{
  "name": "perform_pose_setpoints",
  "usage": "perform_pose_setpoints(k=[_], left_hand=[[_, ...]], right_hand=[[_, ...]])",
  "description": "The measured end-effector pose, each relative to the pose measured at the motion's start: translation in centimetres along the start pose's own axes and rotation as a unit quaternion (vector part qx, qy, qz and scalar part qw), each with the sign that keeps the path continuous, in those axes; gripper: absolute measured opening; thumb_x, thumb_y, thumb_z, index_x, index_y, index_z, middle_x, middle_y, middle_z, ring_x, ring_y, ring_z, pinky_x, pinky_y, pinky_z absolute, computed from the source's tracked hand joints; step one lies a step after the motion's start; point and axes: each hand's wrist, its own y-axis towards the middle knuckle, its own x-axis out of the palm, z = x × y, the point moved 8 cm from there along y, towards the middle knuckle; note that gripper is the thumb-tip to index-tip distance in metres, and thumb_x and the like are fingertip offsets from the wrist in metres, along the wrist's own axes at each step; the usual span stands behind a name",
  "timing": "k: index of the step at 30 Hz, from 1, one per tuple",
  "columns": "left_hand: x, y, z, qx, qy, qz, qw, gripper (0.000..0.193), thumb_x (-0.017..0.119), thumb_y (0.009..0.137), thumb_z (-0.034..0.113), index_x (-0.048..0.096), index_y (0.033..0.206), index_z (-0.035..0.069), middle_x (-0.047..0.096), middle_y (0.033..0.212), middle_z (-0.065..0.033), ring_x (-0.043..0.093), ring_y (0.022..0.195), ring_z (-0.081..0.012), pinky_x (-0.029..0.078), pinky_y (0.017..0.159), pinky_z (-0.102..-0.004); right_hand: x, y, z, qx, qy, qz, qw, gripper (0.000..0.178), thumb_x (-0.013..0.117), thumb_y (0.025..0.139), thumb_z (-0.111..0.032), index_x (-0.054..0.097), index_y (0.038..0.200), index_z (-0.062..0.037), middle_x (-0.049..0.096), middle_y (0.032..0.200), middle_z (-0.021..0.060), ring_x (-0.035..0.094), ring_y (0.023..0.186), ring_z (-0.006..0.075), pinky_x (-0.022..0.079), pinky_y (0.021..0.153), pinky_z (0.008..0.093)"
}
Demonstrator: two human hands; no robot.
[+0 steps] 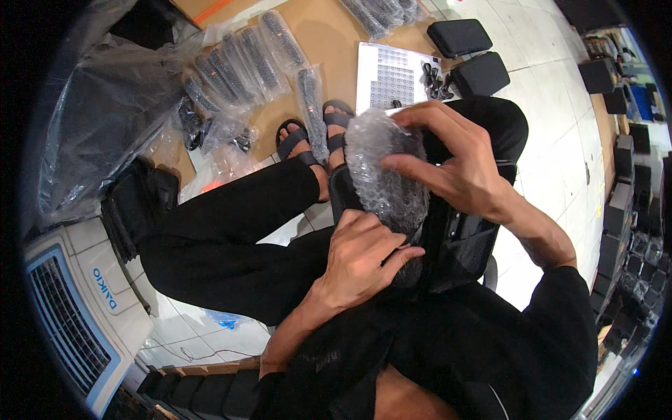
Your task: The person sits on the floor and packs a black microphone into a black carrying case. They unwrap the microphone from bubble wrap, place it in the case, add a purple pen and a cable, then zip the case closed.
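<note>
A dark object in clear bubble wrap (378, 164) lies over my lap, and the wrap hides what it is. My right hand (458, 154) curves over its upper end, thumb and fingers closed on the plastic. Lower down, my left hand (360, 255) grips the near end of the same bundle, its thumb pointing right. Beneath the bundle an opened black case (455, 245) with a mesh pocket rests on my thighs, partly covered by my hands.
Several bubble-wrapped dark items (241, 66) lie on brown cardboard (318, 42) ahead. A printed sheet (395, 77) bears black cables (435, 82), beside closed black cases (458, 37). A white air cooler (91, 280) stands at left; stacked black boxes (619, 210) line the right.
</note>
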Motion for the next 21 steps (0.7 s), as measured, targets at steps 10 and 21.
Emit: perform_pose_setpoints(k=[10, 21], left_hand=[[1.0, -0.5, -1.0, 0.007, 0.067, -0.030, 0.997, 0.023, 0.083, 0.070, 0.016, 0.069, 0.084, 0.003, 0.066, 0.079, -0.0045, 0.057, 0.079, -0.0210, 0.040, 0.078, -0.0390], [0.9, 0.5, -11.7, -0.381, -0.267, 0.074, 0.882, 0.041, 0.069, 0.091, 0.033, 0.065, 0.109, -0.004, 0.062, 0.111, -0.0199, 0.062, 0.095, -0.0269, 0.048, 0.082, -0.0382]], right_hand=[[2.1, -4.9, -0.2, 0.002, -0.146, -0.010, 0.989, 0.030, 0.079, 0.075, -0.013, 0.059, 0.096, -0.0018, 0.061, 0.104, 0.0126, 0.058, 0.101, 0.0275, 0.048, 0.080, 0.0381], [2.8, -5.4, 0.4, 0.055, -0.051, -0.012, 0.997, 0.038, 0.076, 0.075, -0.012, 0.061, 0.108, -0.0002, 0.058, 0.101, 0.0134, 0.056, 0.094, 0.0283, 0.047, 0.078, 0.0383]])
